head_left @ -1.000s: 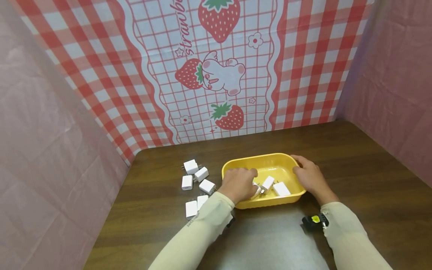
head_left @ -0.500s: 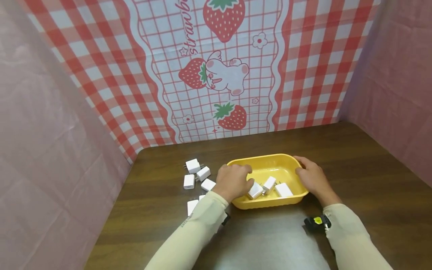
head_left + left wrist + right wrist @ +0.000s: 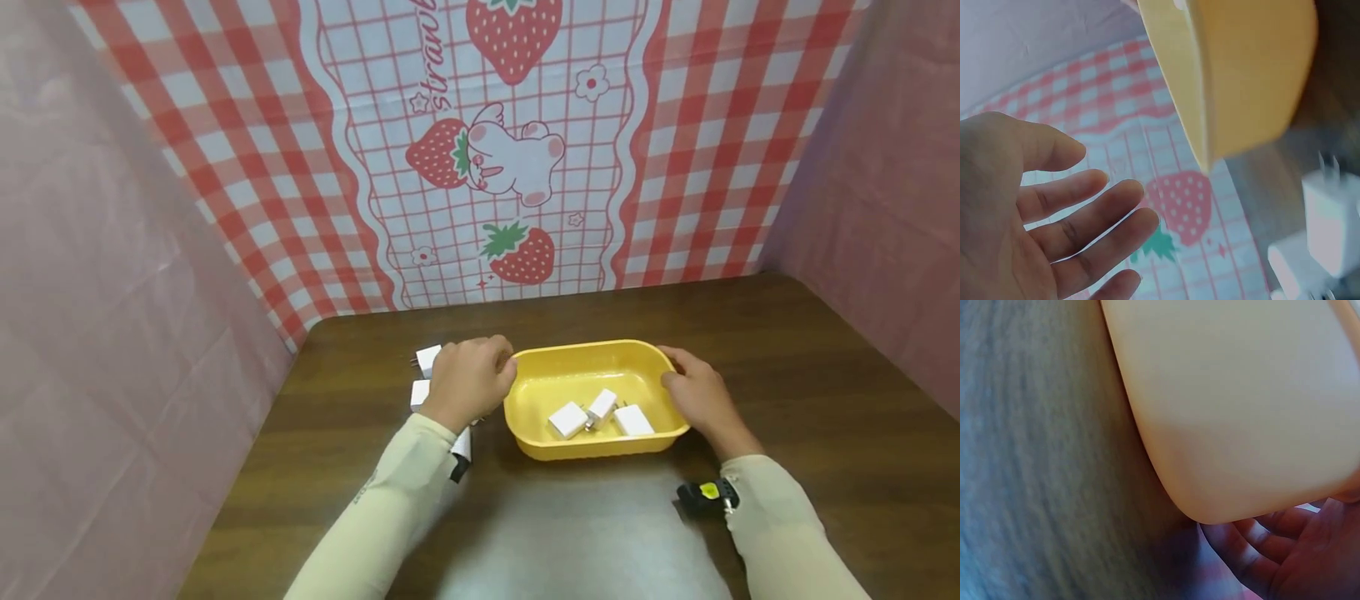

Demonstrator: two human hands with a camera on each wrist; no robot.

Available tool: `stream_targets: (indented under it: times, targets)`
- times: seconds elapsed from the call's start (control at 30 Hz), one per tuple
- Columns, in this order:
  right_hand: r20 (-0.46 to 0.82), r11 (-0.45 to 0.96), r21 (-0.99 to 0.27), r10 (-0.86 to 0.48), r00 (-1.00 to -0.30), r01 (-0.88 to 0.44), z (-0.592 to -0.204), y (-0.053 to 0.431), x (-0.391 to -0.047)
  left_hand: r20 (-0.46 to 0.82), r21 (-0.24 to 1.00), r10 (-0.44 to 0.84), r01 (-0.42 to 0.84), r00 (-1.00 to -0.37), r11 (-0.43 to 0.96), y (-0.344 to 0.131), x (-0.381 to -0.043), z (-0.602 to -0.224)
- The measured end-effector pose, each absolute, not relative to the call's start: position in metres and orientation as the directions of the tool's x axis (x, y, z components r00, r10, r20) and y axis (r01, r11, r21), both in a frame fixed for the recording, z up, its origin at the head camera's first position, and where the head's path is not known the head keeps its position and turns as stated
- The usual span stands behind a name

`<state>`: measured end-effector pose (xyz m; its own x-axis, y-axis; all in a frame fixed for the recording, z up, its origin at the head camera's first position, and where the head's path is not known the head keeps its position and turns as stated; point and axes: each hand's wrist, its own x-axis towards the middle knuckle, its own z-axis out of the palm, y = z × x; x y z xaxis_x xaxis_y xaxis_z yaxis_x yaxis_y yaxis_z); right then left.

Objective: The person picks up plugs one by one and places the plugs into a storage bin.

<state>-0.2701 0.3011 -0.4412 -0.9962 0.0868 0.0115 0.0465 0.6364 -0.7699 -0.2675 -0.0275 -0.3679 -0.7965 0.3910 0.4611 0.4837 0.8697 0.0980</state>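
A yellow plastic basin (image 3: 592, 450) stands on the wooden table, with three white charger plugs (image 3: 567, 420) lying near its front wall. My right hand (image 3: 696, 398) grips the basin's right end, thumb over the rim and fingers along the outer wall (image 3: 1235, 456). Just off the basin's left end is my left hand (image 3: 471, 379), over the loose white charger plugs (image 3: 428, 361) and partly covering them. Its fingers (image 3: 1097, 222) are spread and relaxed with nothing in them, and charger plugs (image 3: 1333, 222) with metal prongs show beside it in the left wrist view.
A red-checked strawberry cloth (image 3: 517, 158) hangs behind the table's back edge. Pink cloth walls (image 3: 135, 333) close off both sides. Wooden tabletop (image 3: 315, 467) extends in front and to the left of the charger plugs.
My left hand has come out of the basin and moved left over the loose charger plugs, leaving a charger plug behind in the basin. The right hand keeps its grip on the rim.
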Motion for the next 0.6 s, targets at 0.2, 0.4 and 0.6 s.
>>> stream_targets:
  times: [0.2, 0.4, 0.6]
  targets:
    - [0.016, 0.633, -0.773, 0.089, -0.996, 0.044, -0.44, 0.302, -0.271, 0.49, 0.108, 0.34, 0.442, -0.803, 0.89, -0.058, -0.274, -0.375]
    - [0.032, 0.646, -0.763, 0.087, -0.996, 0.032, -0.439, 0.303, -0.271, 0.431, 0.114, 0.269, 0.348, -0.861, 0.93, -0.083, -0.278, -0.387]
    - [0.01, 0.647, -0.761, 0.079, -0.997, 0.044, -0.438, 0.302, -0.269, 0.384, 0.119, 0.213, 0.277, -0.899, 0.953, -0.107, -0.275, -0.398]
